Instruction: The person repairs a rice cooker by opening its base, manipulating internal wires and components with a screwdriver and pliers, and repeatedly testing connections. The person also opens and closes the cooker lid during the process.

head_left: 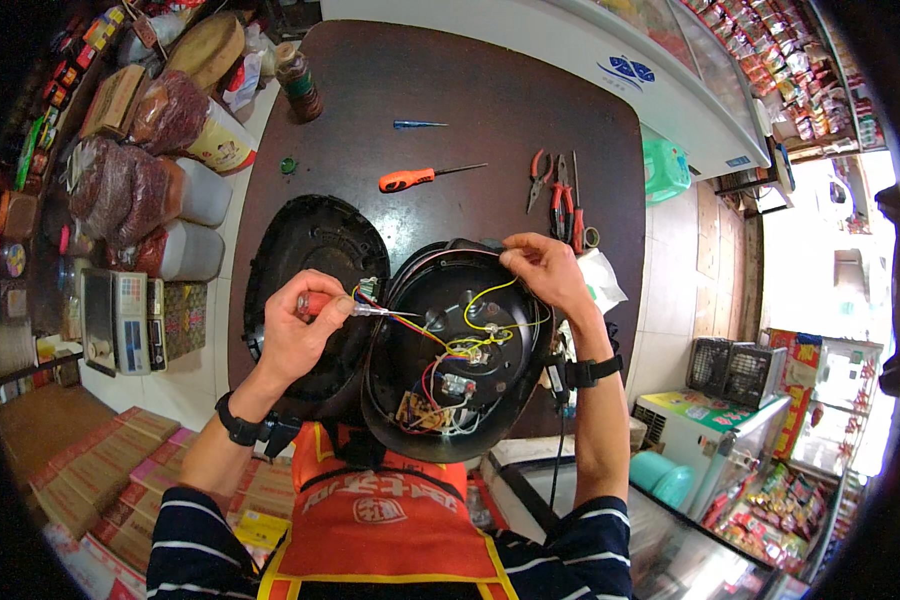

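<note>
The dark brown table is seen as the largest thing. At its six o'clock, by the near edge, the open black appliance housing is placed; the next hours are counted from this housing. At ten o'clock a black oval cover is laid. At nine o'clock the left hand is seen, its fingers clamped on a red-handled screwdriver whose shaft is pointed toward three o'clock. At half past one the right hand is placed at the housing's rim, with thumb and forefinger together. At eleven o'clock a bottle is stood. At one o'clock two red-handled pliers are laid, near twelve an orange-handled screwdriver. At half past ten a green cap is found. Inside the housing, a yellow wire is led toward the right hand; whether it is pinched there cannot be told.
</note>
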`<state>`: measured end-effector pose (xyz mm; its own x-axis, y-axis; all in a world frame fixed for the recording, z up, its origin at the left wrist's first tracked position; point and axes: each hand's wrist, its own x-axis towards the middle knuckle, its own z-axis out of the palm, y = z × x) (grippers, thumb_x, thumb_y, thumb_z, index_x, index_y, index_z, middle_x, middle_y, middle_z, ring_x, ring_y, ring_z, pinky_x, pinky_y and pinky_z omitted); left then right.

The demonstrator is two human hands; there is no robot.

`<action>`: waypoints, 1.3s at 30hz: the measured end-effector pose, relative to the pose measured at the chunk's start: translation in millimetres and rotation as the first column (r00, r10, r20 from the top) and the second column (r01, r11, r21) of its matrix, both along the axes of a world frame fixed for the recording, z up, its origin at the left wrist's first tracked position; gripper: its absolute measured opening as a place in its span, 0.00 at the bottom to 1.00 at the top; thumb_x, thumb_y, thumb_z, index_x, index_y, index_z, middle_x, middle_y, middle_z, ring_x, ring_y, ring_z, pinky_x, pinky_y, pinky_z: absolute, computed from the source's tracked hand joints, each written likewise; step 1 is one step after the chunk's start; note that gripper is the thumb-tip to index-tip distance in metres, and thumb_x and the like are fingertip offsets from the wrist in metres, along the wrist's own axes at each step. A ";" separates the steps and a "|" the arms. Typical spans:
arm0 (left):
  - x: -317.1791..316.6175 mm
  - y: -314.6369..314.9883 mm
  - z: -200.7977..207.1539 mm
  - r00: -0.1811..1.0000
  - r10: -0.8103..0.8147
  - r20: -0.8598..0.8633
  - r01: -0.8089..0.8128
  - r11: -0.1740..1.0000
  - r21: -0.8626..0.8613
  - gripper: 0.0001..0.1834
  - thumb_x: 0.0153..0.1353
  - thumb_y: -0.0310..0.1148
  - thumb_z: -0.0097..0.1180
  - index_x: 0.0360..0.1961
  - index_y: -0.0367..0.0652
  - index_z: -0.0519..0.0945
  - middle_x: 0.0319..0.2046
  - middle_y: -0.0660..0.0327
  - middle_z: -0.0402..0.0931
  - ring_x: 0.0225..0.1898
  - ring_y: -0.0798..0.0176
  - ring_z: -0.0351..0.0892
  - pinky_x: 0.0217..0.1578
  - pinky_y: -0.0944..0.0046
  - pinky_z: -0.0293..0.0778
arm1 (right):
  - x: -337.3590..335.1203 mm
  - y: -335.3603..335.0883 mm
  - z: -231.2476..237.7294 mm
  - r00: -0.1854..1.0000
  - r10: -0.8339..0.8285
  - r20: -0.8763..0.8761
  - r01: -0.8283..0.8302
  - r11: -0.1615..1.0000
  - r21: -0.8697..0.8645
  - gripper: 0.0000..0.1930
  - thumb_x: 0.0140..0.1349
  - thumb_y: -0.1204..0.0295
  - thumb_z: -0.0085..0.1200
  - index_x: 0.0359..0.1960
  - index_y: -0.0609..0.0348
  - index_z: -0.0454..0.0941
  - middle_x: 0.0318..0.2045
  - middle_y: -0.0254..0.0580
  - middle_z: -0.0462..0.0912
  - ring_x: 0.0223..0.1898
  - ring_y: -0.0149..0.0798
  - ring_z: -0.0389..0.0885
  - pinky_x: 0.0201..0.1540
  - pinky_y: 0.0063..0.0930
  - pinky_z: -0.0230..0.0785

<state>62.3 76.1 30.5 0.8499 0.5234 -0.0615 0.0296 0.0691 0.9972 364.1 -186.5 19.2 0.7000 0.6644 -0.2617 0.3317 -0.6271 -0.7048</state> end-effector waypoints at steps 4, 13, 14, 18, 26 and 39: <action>-1.0 -0.3 0.5 1.000 -0.005 -0.018 0.005 1.000 -0.028 0.07 0.73 0.28 0.71 0.44 0.37 0.83 0.36 0.68 0.82 0.35 0.76 0.78 0.37 0.72 0.76 | -4.3 3.5 3.6 0.988 0.093 0.125 -0.089 0.995 -0.034 0.12 0.71 0.66 0.69 0.44 0.65 0.92 0.33 0.42 0.93 0.34 0.34 0.90 0.42 0.34 0.82; -14.6 -1.0 0.3 1.000 0.030 0.002 -0.030 0.999 -0.013 0.07 0.74 0.27 0.70 0.44 0.37 0.82 0.38 0.66 0.82 0.34 0.75 0.79 0.36 0.72 0.76 | 23.3 -11.7 -16.1 0.900 -0.286 -0.328 0.369 0.901 0.227 0.20 0.82 0.59 0.57 0.36 0.64 0.82 0.25 0.40 0.86 0.30 0.33 0.90 0.35 0.33 0.81; -17.3 0.0 0.0 0.999 0.034 -0.001 -0.034 0.999 -0.006 0.07 0.74 0.27 0.70 0.44 0.37 0.82 0.38 0.66 0.82 0.34 0.75 0.79 0.36 0.72 0.76 | 29.1 -17.7 -16.9 0.926 -0.282 -0.250 0.330 0.928 0.176 0.17 0.82 0.61 0.57 0.37 0.63 0.81 0.25 0.38 0.86 0.29 0.33 0.88 0.33 0.32 0.80; -27.9 1.3 -2.4 0.995 0.098 -0.029 -0.099 0.995 -0.019 0.07 0.74 0.27 0.70 0.44 0.38 0.82 0.38 0.65 0.83 0.33 0.75 0.79 0.36 0.71 0.76 | 37.6 -36.9 -21.1 0.968 -0.250 -0.033 0.251 0.966 0.063 0.13 0.81 0.65 0.59 0.55 0.63 0.79 0.42 0.43 0.89 0.39 0.34 0.88 0.45 0.31 0.81; -54.5 6.1 -5.1 0.986 0.156 -0.060 -0.160 0.985 -0.061 0.06 0.74 0.26 0.68 0.43 0.39 0.81 0.41 0.64 0.83 0.34 0.73 0.81 0.36 0.70 0.78 | -57.9 -101.2 -42.5 0.914 -0.327 -0.241 0.389 0.875 0.287 0.30 0.79 0.72 0.61 0.79 0.60 0.69 0.71 0.47 0.78 0.71 0.40 0.78 0.75 0.36 0.69; -38.7 -7.0 10.0 0.998 0.040 0.040 -0.049 0.965 0.256 0.10 0.63 0.21 0.76 0.39 0.37 0.84 0.41 0.56 0.86 0.38 0.63 0.86 0.41 0.65 0.81 | -150.1 -125.2 -75.9 0.701 -0.499 -0.509 0.692 0.650 0.315 0.33 0.84 0.62 0.51 0.83 0.66 0.62 0.78 0.48 0.71 0.76 0.41 0.70 0.80 0.35 0.59</action>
<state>23.6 69.1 40.5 0.8247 0.5550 0.1085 -0.0021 -0.1887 0.9820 214.0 -311.7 -56.7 0.9048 0.2323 -0.3570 -0.3238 -0.1694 -0.9309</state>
